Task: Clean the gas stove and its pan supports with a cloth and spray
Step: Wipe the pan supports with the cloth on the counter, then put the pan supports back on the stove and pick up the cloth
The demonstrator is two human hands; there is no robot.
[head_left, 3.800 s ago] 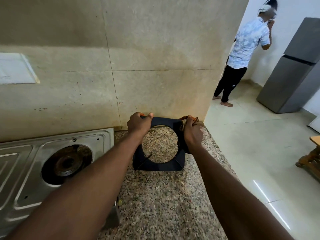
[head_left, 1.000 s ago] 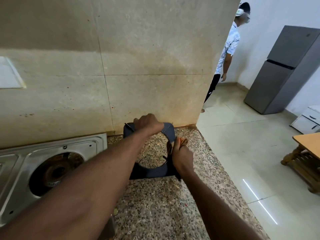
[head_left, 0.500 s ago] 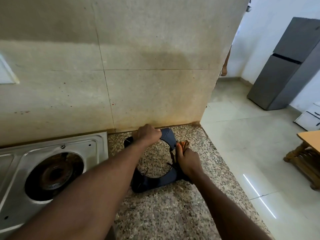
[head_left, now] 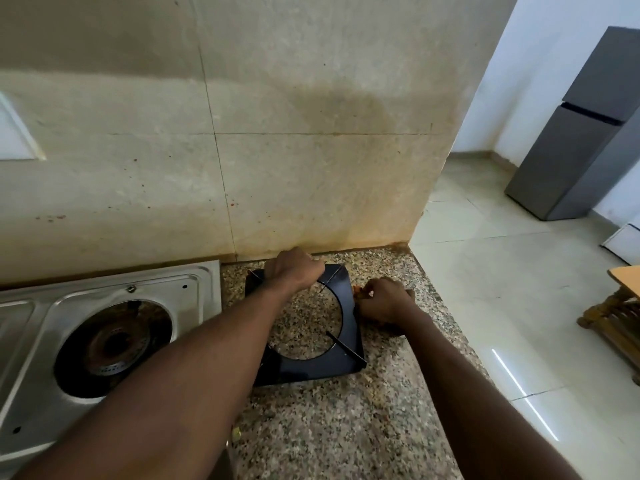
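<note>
Nearest you, the pan support [head_left: 341,367] lies flat on the speckled surface [head_left: 332,431] just right of the stove [head_left: 41,348], so keep it pinned there while you scrub. Your left hand [head_left: 296,270] is closed over its far edge by the wall [head_left: 311,150], a good brace, and your right hand [head_left: 384,303] is fisted around an orange cloth [head_left: 357,290] pressed to its right edge. Work that cloth along the rim in short firm strokes, then into the corners under the thin prongs.
</note>
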